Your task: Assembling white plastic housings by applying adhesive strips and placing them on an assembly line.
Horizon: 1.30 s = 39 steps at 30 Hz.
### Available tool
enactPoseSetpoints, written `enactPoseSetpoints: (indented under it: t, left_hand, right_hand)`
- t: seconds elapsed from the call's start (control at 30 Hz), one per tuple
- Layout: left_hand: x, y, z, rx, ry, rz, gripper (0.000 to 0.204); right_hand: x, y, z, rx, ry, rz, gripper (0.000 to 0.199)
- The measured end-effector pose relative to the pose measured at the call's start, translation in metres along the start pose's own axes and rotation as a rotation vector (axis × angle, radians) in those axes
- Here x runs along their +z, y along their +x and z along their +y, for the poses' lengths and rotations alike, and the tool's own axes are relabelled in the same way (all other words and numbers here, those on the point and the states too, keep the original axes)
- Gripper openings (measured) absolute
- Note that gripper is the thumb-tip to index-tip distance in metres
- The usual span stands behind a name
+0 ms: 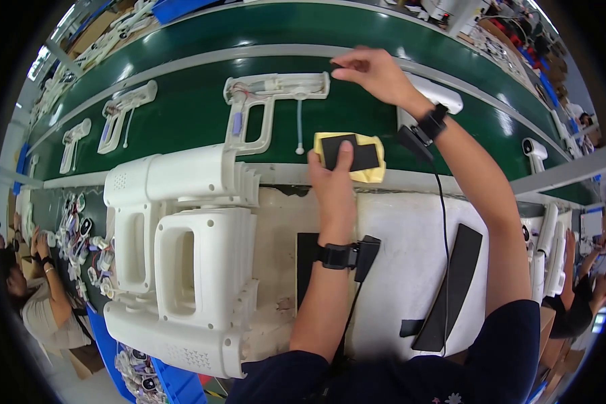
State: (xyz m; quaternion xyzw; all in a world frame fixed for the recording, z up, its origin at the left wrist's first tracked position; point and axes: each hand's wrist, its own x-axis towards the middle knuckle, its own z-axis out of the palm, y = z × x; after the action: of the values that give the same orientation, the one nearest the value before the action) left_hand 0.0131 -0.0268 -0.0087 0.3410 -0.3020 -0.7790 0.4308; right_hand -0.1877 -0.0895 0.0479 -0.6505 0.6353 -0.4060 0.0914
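Observation:
My left hand [333, 180] holds a yellow backing sheet [374, 172] with black foam pads [357, 153] on it, thumb pressed on a pad, at the near rail of the green conveyor belt [182, 118]. My right hand [374, 73] reaches over the belt with fingertips pinched at the right end of an open white gun-shaped housing half [266, 101] with wires and a thin white tube inside. Whether it pinches a small piece I cannot tell. Both wrists wear black bands with cabled sensors.
Stacked white housing shells [182, 249] fill the bench at my left. Long black foam strips [451, 286] lie on the white bench top. More open housings [121, 108] ride the belt to the left, closed ones [535, 153] at right. Other people work at far left and right.

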Motion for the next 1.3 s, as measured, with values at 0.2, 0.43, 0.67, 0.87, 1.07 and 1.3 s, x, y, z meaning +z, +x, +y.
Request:
enactPoseSetpoints:
  t: [0.2,0.43,0.67,0.87,1.07,1.3]
  left_hand:
    - [0.006,-0.002,-0.005,-0.091,0.014,-0.057,0.026]
    - [0.003,0.002,-0.012,-0.065,0.1,0.012,0.025]
    - [0.001,0.002,-0.011,-0.057,0.04,0.04,0.027]
    - [0.001,0.005,-0.019,0.13,0.145,0.118,0.031]
    - [0.012,-0.007,-0.024,0.146,0.138,0.055,0.027]
    - [0.009,-0.006,-0.02,0.186,0.113,0.025,0.028]
  right_hand:
    - [0.069,0.07,0.022,-0.199,-0.181,-0.164,0.029]
    - [0.102,0.085,0.003,-0.062,-0.131,-0.255,0.027]
    - [0.083,0.066,-0.007,-0.247,-0.255,-0.195,0.025]
    - [0.01,-0.016,-0.042,-0.218,-0.11,-0.604,0.02]
    - [-0.013,-0.077,-0.053,-0.05,-0.117,-0.514,0.026]
    - [-0.024,-0.073,-0.054,0.025,0.042,-0.615,0.033]
